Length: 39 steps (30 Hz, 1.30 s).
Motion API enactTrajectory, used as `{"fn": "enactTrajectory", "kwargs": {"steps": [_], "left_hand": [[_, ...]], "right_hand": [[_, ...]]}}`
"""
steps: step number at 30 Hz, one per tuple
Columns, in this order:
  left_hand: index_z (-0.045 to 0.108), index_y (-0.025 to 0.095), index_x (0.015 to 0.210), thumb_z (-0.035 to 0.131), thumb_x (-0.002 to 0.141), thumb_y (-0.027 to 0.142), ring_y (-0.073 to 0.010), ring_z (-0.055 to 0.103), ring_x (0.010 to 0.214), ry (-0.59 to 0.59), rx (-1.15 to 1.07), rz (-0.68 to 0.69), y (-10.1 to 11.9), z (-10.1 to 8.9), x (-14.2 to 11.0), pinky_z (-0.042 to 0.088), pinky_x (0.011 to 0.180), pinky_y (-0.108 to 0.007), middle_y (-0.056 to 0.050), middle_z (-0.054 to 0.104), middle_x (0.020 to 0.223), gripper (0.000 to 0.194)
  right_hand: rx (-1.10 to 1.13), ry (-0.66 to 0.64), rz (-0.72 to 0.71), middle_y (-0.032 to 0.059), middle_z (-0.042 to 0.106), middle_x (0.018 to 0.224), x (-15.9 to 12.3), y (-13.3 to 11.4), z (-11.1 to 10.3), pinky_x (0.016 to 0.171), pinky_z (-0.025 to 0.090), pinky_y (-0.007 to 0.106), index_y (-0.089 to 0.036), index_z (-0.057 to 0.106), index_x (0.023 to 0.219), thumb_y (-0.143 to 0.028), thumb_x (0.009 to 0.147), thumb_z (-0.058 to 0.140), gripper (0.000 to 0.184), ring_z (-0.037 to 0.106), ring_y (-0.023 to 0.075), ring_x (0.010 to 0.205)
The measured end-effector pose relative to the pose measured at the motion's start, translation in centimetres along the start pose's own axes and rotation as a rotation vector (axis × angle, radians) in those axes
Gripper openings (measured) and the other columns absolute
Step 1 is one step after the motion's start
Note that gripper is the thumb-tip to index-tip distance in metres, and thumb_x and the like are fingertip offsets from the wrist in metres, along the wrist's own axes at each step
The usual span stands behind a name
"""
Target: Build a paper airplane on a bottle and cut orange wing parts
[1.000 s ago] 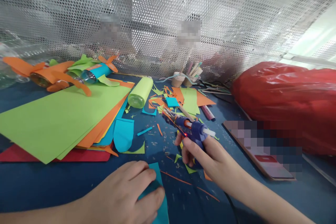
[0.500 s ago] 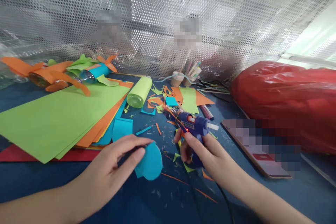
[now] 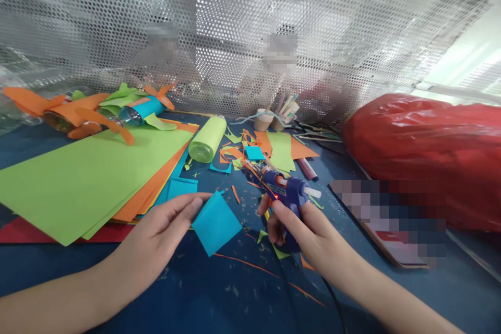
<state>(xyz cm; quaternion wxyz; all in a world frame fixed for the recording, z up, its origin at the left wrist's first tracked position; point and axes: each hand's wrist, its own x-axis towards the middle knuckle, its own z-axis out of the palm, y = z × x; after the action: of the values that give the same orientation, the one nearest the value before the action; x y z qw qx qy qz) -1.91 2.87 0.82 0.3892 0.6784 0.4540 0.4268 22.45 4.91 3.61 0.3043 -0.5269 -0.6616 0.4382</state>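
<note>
My left hand (image 3: 156,237) pinches a small turquoise paper piece (image 3: 216,222) by its left edge, holding it just above the blue table (image 3: 219,297). My right hand (image 3: 301,229) grips a blue glue gun (image 3: 284,190), its nozzle pointing up and left toward the paper scraps and a white glue stick poking out of its back. The paper piece hangs just left of the gun. A second turquoise cut-out (image 3: 182,187) lies by the paper stack.
A stack of green, orange and red sheets (image 3: 86,177) covers the left. A green-wrapped bottle (image 3: 209,138), paper-clad bottle models (image 3: 97,112), cups of sticks (image 3: 277,115), a red plastic bag (image 3: 426,151) and a perforated metal screen (image 3: 250,26) surround the work spot. A phone-like slab (image 3: 391,219) lies right.
My left hand lifted the turquoise piece off the near table edge and carried it up toward the glue gun, turning it. The glue gun shifted only slightly.
</note>
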Motion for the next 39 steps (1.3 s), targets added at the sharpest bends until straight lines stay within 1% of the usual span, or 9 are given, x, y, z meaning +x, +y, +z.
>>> {"fn": "enactTrajectory", "kwargs": {"steps": [3,6,8,11,17,22,28,33,39], "left_hand": [[0.057,0.029,0.129,0.043,0.101,0.025,-0.0220,0.066,0.110,-0.040,0.486,0.447,0.3,-0.4,-0.9,0.054,0.096,-0.035,-0.004,0.072,0.115,0.032],[0.058,0.022,0.130,0.041,0.100,0.015,-0.0231,0.067,0.108,-0.347,0.812,0.841,1.0,-0.2,-1.7,0.050,0.100,-0.035,-0.007,0.074,0.114,0.036],[0.065,0.016,0.120,0.040,0.100,0.019,-0.0234,0.070,0.100,-0.347,0.881,0.833,1.4,0.3,-2.1,0.054,0.095,-0.032,-0.009,0.076,0.109,0.032],[0.067,0.013,0.118,0.046,0.099,0.034,-0.0257,0.068,0.108,-0.345,0.899,0.781,1.6,0.8,-2.5,0.054,0.096,-0.033,-0.013,0.072,0.119,0.036],[0.055,0.012,0.135,0.049,0.096,0.043,-0.0256,0.057,0.124,-0.455,1.051,0.741,1.7,0.9,-2.6,0.047,0.103,-0.033,-0.010,0.058,0.138,0.050],[0.054,0.008,0.135,0.034,0.098,0.055,-0.0298,0.059,0.122,-0.394,1.134,0.677,2.0,1.4,-2.5,0.051,0.099,-0.037,-0.016,0.055,0.139,0.063],[0.048,0.010,0.140,0.036,0.098,0.054,-0.0335,0.052,0.128,-0.382,1.096,0.626,2.0,1.7,-2.3,0.050,0.099,-0.041,-0.020,0.051,0.141,0.063],[0.051,0.008,0.137,0.038,0.097,0.055,-0.0311,0.055,0.126,-0.399,1.027,0.630,2.1,1.6,-2.1,0.046,0.103,-0.039,-0.018,0.052,0.142,0.063],[0.048,0.011,0.140,0.040,0.096,0.055,-0.0308,0.053,0.127,-0.379,1.057,0.648,1.6,1.8,-2.4,0.046,0.103,-0.040,-0.015,0.050,0.144,0.062]], "right_hand": [[-0.018,0.007,-0.012,-0.0001,0.061,0.062,-0.1,-0.2,0.0,0.057,0.047,0.029,-0.019,0.054,0.087,-0.059,0.090,0.045,0.041,0.057,0.0164,0.058],[-0.035,0.007,-0.008,0.0001,0.061,0.062,-0.2,-0.4,-0.1,0.058,0.048,0.030,-0.018,0.055,0.088,-0.058,0.091,0.044,0.040,0.057,0.0167,0.059],[-0.036,0.004,0.004,-0.0003,0.061,0.062,-0.2,-0.5,-0.1,0.059,0.048,0.030,-0.019,0.055,0.090,-0.057,0.091,0.044,0.040,0.057,0.0168,0.060],[-0.038,0.029,0.015,0.0005,0.063,0.066,-0.3,-0.6,-0.1,0.059,0.049,0.030,-0.020,0.054,0.088,-0.057,0.090,0.045,0.039,0.058,0.0170,0.061],[-0.062,0.110,0.025,0.0019,0.063,0.066,-0.1,-1.6,-0.7,0.055,0.050,0.026,-0.021,0.057,0.073,-0.054,0.089,0.048,0.037,0.060,0.0173,0.060],[-0.235,0.000,0.024,-0.0015,0.055,0.058,-0.7,-1.8,-1.3,0.049,0.044,0.025,-0.021,0.057,0.072,-0.055,0.084,0.055,0.037,0.052,0.0158,0.054],[-0.446,0.008,0.073,0.0041,0.066,0.072,-1.7,-1.6,-1.1,0.058,0.050,0.030,-0.019,0.064,0.083,-0.060,0.085,0.049,0.044,0.062,0.0228,0.069],[-0.490,-0.134,0.081,0.0032,0.067,0.071,-1.9,-1.6,-1.1,0.054,0.048,0.027,-0.020,0.063,0.080,-0.059,0.089,0.045,0.044,0.062,0.0214,0.067],[-0.506,-0.155,0.097,0.0040,0.064,0.074,-2.2,-2.0,-1.2,0.058,0.050,0.030,-0.020,0.058,0.078,-0.063,0.088,0.042,0.047,0.061,0.0225,0.070]]}}
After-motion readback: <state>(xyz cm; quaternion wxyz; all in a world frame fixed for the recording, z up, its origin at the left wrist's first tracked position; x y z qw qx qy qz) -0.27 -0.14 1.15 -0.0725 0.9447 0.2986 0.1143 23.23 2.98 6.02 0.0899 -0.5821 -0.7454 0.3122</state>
